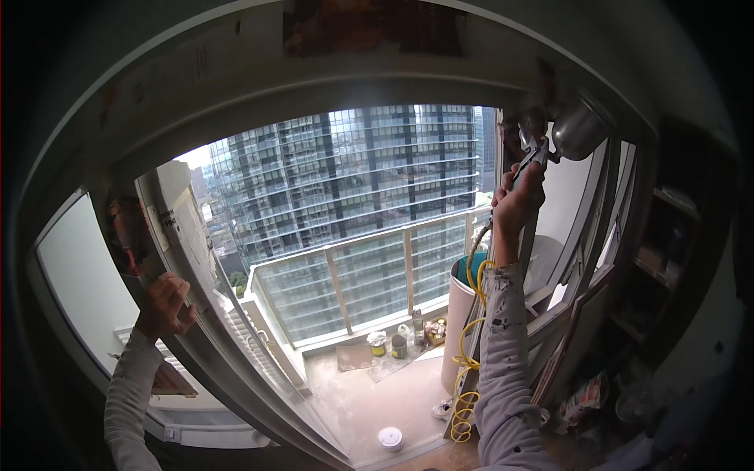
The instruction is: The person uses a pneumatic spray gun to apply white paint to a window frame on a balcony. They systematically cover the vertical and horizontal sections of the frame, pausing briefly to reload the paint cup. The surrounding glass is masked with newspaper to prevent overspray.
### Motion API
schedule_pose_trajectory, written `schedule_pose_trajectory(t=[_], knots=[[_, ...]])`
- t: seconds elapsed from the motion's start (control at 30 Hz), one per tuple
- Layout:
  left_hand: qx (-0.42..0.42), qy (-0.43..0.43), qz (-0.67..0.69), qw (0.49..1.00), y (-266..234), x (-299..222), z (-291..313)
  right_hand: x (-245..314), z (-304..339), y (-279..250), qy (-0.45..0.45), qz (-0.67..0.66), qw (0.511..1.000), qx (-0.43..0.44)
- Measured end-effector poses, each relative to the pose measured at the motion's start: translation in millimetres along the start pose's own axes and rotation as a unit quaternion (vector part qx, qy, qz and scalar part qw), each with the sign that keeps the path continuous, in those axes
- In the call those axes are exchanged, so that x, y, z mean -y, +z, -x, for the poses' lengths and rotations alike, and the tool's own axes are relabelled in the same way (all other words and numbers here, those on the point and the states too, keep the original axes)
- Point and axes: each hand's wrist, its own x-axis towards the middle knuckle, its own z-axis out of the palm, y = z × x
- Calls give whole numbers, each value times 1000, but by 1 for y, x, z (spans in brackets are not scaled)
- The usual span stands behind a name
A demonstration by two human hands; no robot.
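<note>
In my right hand (518,206) is a spray gun (528,163), raised near the upper right corner of the door frame. Its rounded silver cup (580,129) sits beside the frame. A yellow coiled air hose (469,363) hangs down from the gun's handle along my forearm. On the left, my left hand (163,306) is closed with bent fingers against the upright of the door frame (188,345). Just above that hand, the upright has a dark reddish-brown patch (127,228). Another such patch (373,27) marks the wall over the opening.
Beyond the opening lies a balcony with a glass railing (369,286). Paint cans (377,343) and bottles stand at its far side. A white round tub (389,439) is on the floor near the threshold. A tall rolled sheet (459,337) stands by the right jamb; shelves (656,259) are at right.
</note>
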Motion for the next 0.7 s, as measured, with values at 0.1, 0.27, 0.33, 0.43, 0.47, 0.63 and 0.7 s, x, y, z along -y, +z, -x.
schedule_pose_trajectory(t=[0.1,0.27,0.33,0.43,0.47,0.63,0.7], knots=[[11,-19,-16,1000,-10,-6,4,1,-12,0,-6,28,1000,-10],[28,3,-35,999,-7,-10,-16,9,28,-19,73,-15,997,38],[43,1,-41,998,4,-5,-27,6,48,-31,79,-45,992,88],[67,-27,-54,996,-3,-8,-21,3,103,-31,125,-86,979,139],[75,-37,-63,994,-8,-10,-19,4,119,-29,142,-103,973,152],[90,-35,-67,993,-13,-8,-15,17,115,-25,112,-4,973,203],[91,-39,-56,994,-6,-1,-11,5,96,-37,115,-12,978,175]])
